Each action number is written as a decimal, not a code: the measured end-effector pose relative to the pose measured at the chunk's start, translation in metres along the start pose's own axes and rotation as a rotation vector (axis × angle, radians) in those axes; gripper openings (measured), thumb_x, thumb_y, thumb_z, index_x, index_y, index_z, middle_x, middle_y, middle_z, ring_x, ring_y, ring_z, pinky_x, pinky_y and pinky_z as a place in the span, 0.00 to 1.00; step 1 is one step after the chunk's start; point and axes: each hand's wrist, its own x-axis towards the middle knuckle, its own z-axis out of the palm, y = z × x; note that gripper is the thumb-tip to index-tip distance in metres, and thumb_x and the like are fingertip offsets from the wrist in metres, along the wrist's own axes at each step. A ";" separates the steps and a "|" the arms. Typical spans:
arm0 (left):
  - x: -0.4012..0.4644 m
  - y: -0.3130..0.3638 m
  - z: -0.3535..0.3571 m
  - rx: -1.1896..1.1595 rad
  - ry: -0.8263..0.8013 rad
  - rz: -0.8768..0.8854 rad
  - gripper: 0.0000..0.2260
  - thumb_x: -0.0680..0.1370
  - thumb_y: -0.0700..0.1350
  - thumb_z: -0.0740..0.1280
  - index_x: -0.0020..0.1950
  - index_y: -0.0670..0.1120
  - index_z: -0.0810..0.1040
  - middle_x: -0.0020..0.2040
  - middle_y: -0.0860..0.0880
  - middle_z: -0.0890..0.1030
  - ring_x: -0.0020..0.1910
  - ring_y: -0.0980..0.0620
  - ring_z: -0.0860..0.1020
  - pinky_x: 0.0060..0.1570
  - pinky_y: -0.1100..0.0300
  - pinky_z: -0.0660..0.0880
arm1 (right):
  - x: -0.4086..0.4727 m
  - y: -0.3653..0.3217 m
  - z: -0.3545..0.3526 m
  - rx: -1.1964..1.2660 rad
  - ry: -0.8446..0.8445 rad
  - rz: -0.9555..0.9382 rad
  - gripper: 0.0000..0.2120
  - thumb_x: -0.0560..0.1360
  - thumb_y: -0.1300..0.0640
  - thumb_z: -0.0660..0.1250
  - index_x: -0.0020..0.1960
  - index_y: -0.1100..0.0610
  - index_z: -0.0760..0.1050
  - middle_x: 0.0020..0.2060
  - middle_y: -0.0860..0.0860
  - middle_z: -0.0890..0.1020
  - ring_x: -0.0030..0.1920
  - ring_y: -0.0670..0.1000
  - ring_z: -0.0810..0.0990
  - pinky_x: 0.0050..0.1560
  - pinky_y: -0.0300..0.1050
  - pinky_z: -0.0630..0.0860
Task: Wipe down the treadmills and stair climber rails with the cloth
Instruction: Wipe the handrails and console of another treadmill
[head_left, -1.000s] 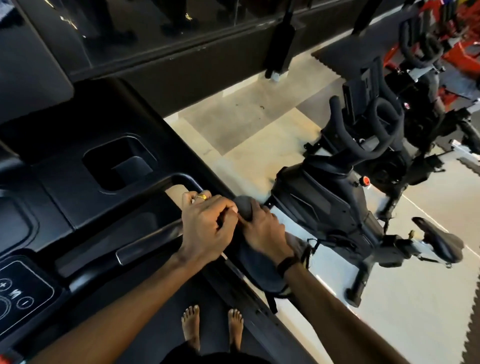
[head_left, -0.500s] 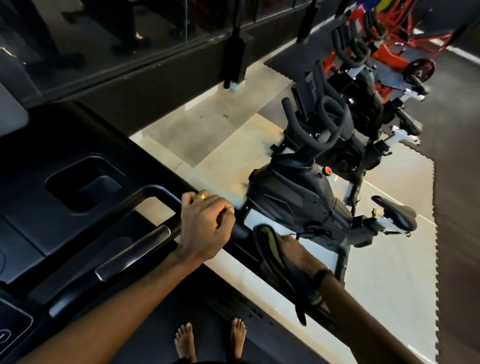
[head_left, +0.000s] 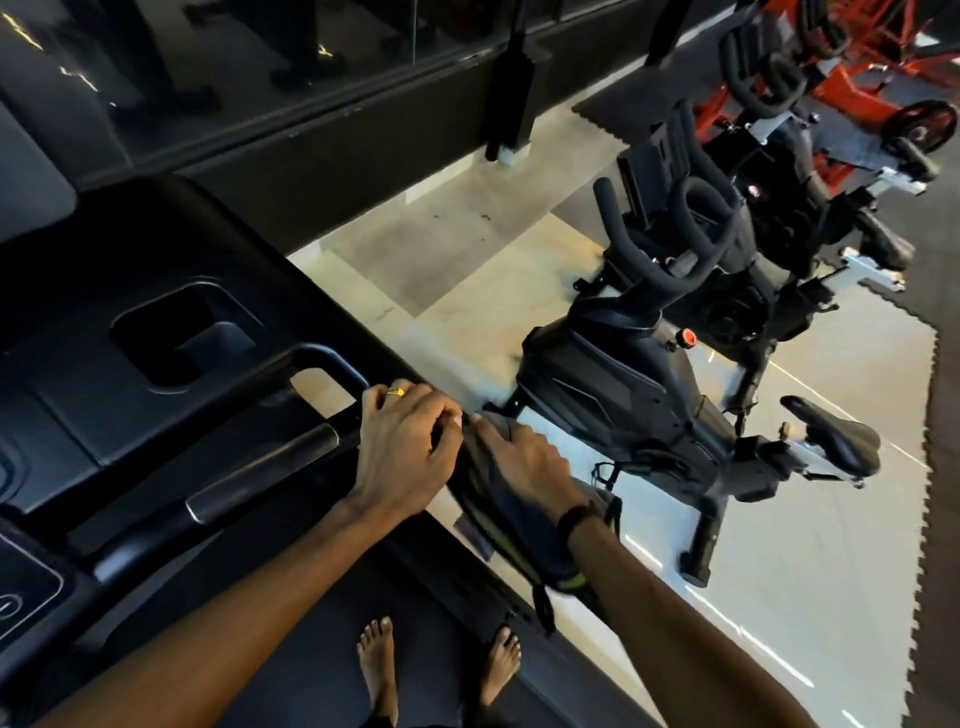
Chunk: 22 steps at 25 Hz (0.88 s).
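While the right hand (head_left: 524, 462) lies on the dark cloth (head_left: 498, 519), fingers spread and pressing it around the treadmill's side rail (head_left: 322, 364), the left hand (head_left: 402, 447) has its grip curled over the same rail just beside it. Soft and light, the cloth drapes below the rail with a strap dangling; it likely bunches and slides easily on smooth bar, so a full palm wrap suits it best. Whether the thumb hooks underneath is hidden. An exercise bike (head_left: 649, 395) stands beyond.
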 end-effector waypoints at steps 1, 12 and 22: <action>-0.002 0.003 0.003 0.012 -0.019 -0.010 0.06 0.76 0.46 0.65 0.47 0.47 0.81 0.45 0.52 0.81 0.48 0.49 0.75 0.56 0.49 0.65 | 0.015 0.006 -0.006 0.063 -0.101 0.009 0.34 0.76 0.25 0.49 0.71 0.43 0.71 0.68 0.57 0.76 0.66 0.62 0.74 0.63 0.53 0.69; 0.019 0.038 0.062 0.143 -0.262 0.251 0.17 0.79 0.51 0.56 0.50 0.44 0.80 0.48 0.47 0.79 0.51 0.45 0.77 0.62 0.48 0.63 | -0.059 0.152 -0.038 0.059 -0.021 0.294 0.22 0.85 0.46 0.52 0.64 0.60 0.75 0.60 0.64 0.79 0.60 0.64 0.77 0.58 0.54 0.71; 0.018 0.036 0.073 0.257 -0.287 0.285 0.20 0.80 0.56 0.55 0.48 0.44 0.80 0.47 0.47 0.80 0.51 0.44 0.77 0.68 0.43 0.63 | -0.054 0.058 -0.008 -0.178 0.044 0.160 0.34 0.77 0.30 0.42 0.69 0.47 0.72 0.63 0.55 0.77 0.63 0.62 0.74 0.63 0.62 0.67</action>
